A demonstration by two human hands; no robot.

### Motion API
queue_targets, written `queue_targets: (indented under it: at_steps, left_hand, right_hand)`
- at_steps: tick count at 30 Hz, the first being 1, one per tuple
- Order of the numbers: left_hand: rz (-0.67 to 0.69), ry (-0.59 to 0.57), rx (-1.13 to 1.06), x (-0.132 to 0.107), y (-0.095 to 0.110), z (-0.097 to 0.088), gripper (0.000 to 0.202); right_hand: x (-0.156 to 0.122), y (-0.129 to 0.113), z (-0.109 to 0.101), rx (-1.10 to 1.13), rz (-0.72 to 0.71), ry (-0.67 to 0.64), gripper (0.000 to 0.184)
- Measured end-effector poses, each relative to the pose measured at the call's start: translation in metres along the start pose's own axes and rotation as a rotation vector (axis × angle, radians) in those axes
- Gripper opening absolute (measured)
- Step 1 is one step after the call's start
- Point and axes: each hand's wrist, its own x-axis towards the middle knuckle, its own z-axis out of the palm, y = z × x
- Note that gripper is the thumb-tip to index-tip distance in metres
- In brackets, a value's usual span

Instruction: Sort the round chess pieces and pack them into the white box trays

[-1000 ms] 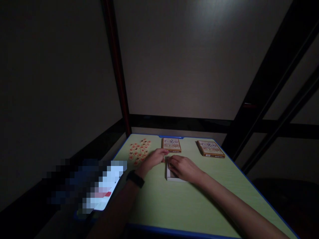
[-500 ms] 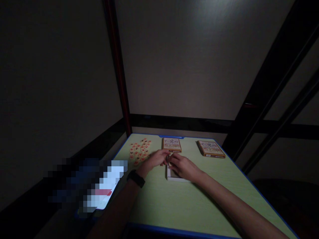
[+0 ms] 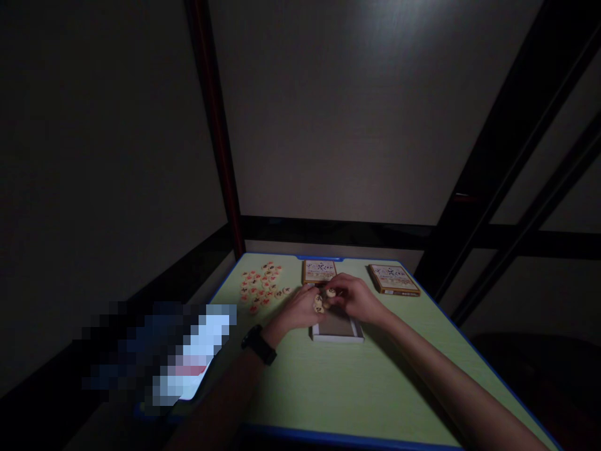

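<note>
My left hand point(image 3: 300, 308), with a dark watch on its wrist, is closed around a few round Chinese chess pieces point(image 3: 318, 304) over the left side of an open shallow box point(image 3: 339, 339). Between the fingers of my right hand point(image 3: 355, 299) is another chess piece point(image 3: 331, 292), held close beside those in the left. The box has white walls and a brown bottom, and its far part is hidden by my hands. Left of my hands, several loose chess pieces point(image 3: 265, 285) with red and black marks lie spread on the green table point(image 3: 305, 382).
A printed flat box point(image 3: 320, 270) lies at the table's far edge, just behind my hands. Farther right lies a similar flat box point(image 3: 393, 279). A lit screen point(image 3: 197, 369), partly blurred out, is at the table's left edge. A wall stands behind the table.
My right hand has lifted out of the open box and now holds a chess piece. My left hand has turned, so the pieces in it show. A piece or two more show beside the loose group.
</note>
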Motion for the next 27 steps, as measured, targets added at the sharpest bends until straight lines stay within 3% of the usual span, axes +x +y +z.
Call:
queue_targets:
  at_steps: [7, 10, 14, 17, 21, 27]
  left_hand:
    - [0.012, -0.004, 0.038, 0.002, 0.0, 0.001, 0.033]
    - [-0.007, -0.082, 0.026, 0.004, -0.001, -0.005, 0.043]
    - [-0.029, -0.231, -0.245, 0.006, -0.008, -0.015, 0.047]
    - [-0.147, -0.256, -0.345, 0.007, -0.016, -0.018, 0.048]
    - [-0.363, -0.227, -0.244, 0.01, -0.019, -0.019, 0.051]
    - [-0.375, -0.225, -0.241, 0.009, -0.014, -0.017, 0.049]
  right_hand:
    - [-0.002, -0.003, 0.002, -0.095, -0.002, -0.104, 0.033]
    - [-0.003, -0.004, 0.003, -0.138, 0.01, -0.12, 0.033]
    - [-0.005, -0.007, 0.009, -0.2, -0.008, -0.131, 0.029]
    - [-0.006, -0.009, 0.017, -0.26, 0.009, -0.173, 0.029]
    - [-0.005, -0.01, 0.024, -0.285, 0.032, -0.241, 0.032]
    - [-0.005, -0.015, 0.023, -0.284, 0.068, -0.272, 0.029]
